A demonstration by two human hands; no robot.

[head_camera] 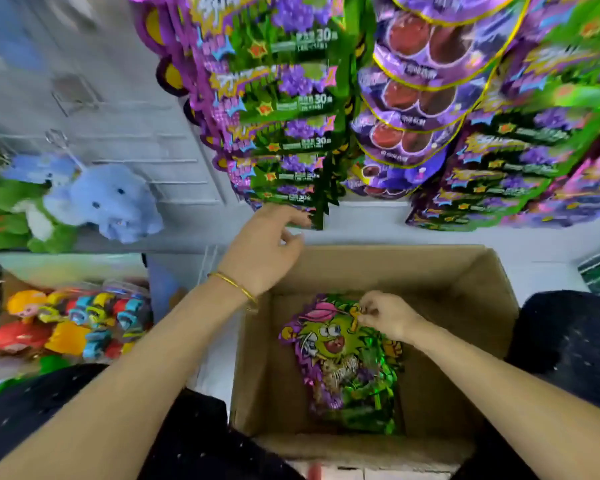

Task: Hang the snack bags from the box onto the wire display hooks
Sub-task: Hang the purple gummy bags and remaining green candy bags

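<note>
- Grip of the right hand (385, 317): thumb and fingertips are pinched together on the top edge of a snack bag (343, 362), and the other fingers are curled in.
- That snack bag lies flat on the bottom of the open cardboard box (465, 271), under the right hand. It is green and purple foil with a green cartoon face. Its lettering is too blurred to read.
- Left hand (267, 247) is raised over the far left corner of the box, with its fingers relaxed and loosely bent, grasping nothing that can be seen.
- Its fingertips reach the bottom corner of the lowest bag in the green hanging bags (284, 98). Whether they touch it cannot be told.
- A gold bangle (236, 285) sits on the left wrist.
- The green hanging bags overlap in a column above the box. Each shows purple grapes and a white "30", and the smaller print beside it is unreadable.
- Just to their right hang purple bags (416, 91) with yellow edges and round reddish pictures. Their writing is blurred.
- Further right hangs another column of green and purple bags (520, 161), also blurred.
- Wire hooks (174, 161) stick out from the grey panel on the left.
- A blue plush elephant (108, 202) hangs below them.
- Bright packaged toys (77, 323) sit at the lower left, beside the box.
</note>
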